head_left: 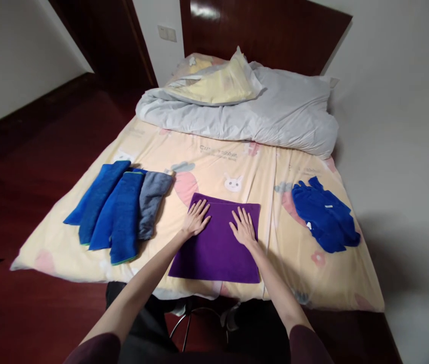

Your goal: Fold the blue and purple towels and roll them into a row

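On our left, we have only a narrow strip of sheet between the purple cloth and the folded towels. On our right, a wider lane runs to the crumpled blue cloth. Straight ahead, we can pass low over the sheet until the bulky quilt blocks us.

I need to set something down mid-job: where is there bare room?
Bare patterned sheet runs between the purple cloth and grey-white quilt, and between the purple cloth and crumpled blue cloth. Crowded: the left side, where blue cloths overlap beside a grey cloth; the purple cloth, under left hand and right hand.
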Action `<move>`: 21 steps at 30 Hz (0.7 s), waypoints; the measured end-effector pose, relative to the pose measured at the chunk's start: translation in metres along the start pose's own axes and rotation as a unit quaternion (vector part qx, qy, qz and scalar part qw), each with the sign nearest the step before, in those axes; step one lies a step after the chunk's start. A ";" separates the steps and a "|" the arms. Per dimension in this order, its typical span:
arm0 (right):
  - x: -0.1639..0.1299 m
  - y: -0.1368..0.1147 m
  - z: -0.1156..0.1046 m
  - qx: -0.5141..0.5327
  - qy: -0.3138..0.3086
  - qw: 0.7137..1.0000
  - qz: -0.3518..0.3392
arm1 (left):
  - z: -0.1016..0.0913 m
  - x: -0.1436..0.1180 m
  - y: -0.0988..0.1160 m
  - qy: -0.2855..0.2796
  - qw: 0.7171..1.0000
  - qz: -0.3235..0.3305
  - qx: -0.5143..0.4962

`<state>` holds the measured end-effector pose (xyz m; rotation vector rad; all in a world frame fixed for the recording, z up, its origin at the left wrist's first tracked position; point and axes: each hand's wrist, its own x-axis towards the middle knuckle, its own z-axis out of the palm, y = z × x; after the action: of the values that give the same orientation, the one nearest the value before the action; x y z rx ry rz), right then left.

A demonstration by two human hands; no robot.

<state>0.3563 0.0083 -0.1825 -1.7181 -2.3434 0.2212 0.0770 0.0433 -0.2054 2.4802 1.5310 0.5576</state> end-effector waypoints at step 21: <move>-0.070 -0.005 -0.015 0.021 0.015 0.995 0.101 | -0.036 -0.069 0.028 -0.025 0.993 -0.103 -0.044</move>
<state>0.3755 -0.0601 -0.1731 -1.9252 -2.1271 0.2731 0.0580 -0.0323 -0.1788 2.2207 1.6782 0.5108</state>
